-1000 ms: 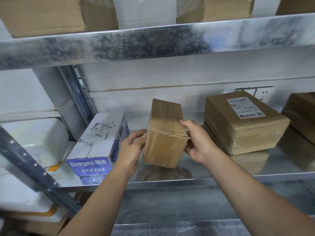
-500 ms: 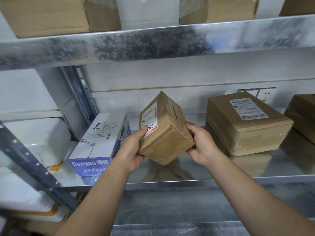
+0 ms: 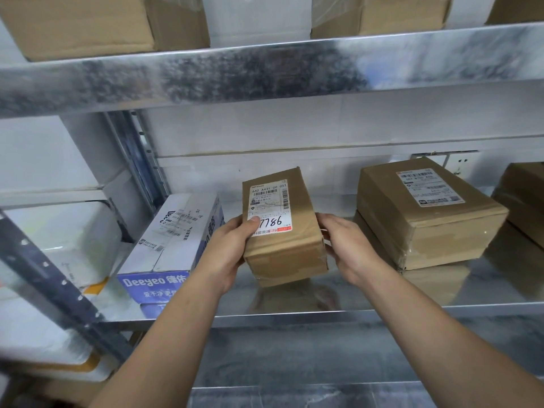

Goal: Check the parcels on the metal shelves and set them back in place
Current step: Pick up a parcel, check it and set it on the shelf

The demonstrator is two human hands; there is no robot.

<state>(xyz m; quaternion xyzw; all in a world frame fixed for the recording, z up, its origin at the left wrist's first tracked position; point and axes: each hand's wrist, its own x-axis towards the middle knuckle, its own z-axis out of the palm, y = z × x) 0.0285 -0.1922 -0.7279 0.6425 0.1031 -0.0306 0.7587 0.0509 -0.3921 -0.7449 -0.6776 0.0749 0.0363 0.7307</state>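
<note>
Midway through checking one item, by the look of it. Grips a small brown taped cardboard parcel (image 3: 284, 245) from both sides: left hand (image 3: 226, 251) curled round its left edge, thumb pressed on the lower corner of the white printed shipping label (image 3: 269, 206); right hand (image 3: 346, 245) cupped against the right face, fingers tucked behind and mostly out of sight. Holds it tilted back, label turned up toward the camera, seemingly just clear of the shiny metal shelf (image 3: 294, 318), possibly touching it along the hidden bottom edge. Hangs over the gap between a white-and-blue printed carton (image 3: 173, 240) on the left and a larger flat brown cardboard box (image 3: 426, 219) on the right, touching neither. Reads as label inspection under way, not yet set down flat in that gap. Leaves, apparently, the neighbours to go through: that labelled box, another brown box (image 3: 527, 195) at the right edge, white padded packets (image 3: 59, 240) beyond the upright, brown cartons (image 3: 88, 22) on the upper shelf. No telling from here whether already checked or not.
</note>
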